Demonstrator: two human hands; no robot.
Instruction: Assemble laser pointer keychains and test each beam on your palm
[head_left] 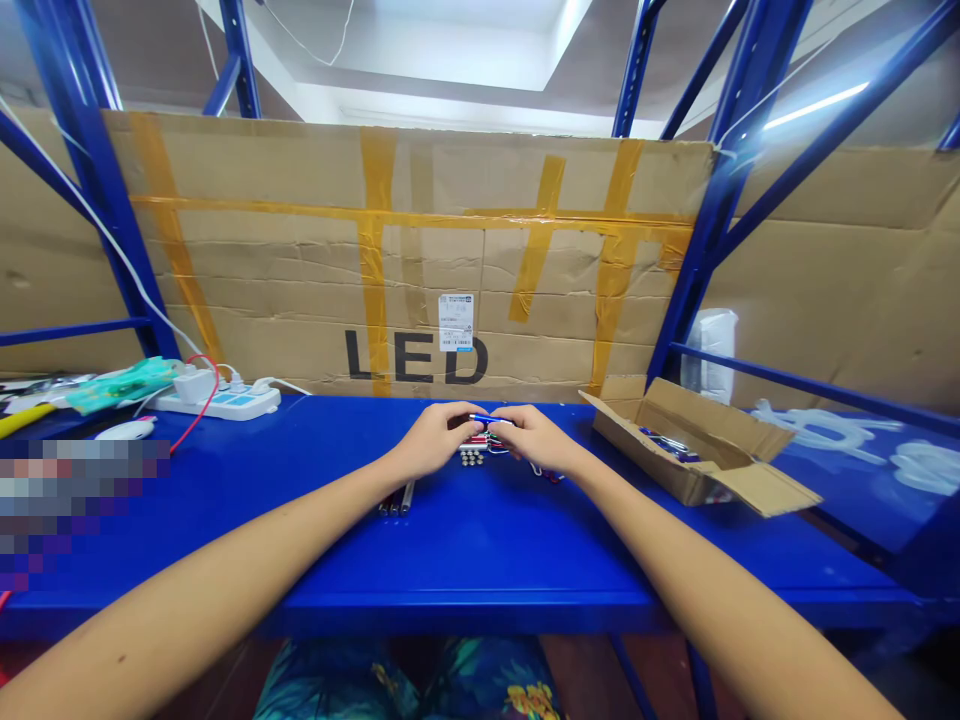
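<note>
Blue slim glossy cylinder [487,419]: is being held roughly level between both hands, over the far middle of the smooth blue table [480,560].
Left hand [431,440]: is curling, thumb and fingers almost together, pinching the cylinder's left end.
Right hand [535,440]: is curling likewise, pinching the right end.
Small round metallic pieces [472,458]: are sitting clustered between the hands, on the near side.
Dark and silver slim tubes [395,500]: are lying side by side, near the left wrist.
Open brown cardboard box [643,464]: is standing right, containing blue and silver slim pieces [670,444].
White plastic power strip [240,403]: is resting far left.
Brown taped cardboard panel, lettered "LED" [300,270]: is standing along the far edge.
</note>
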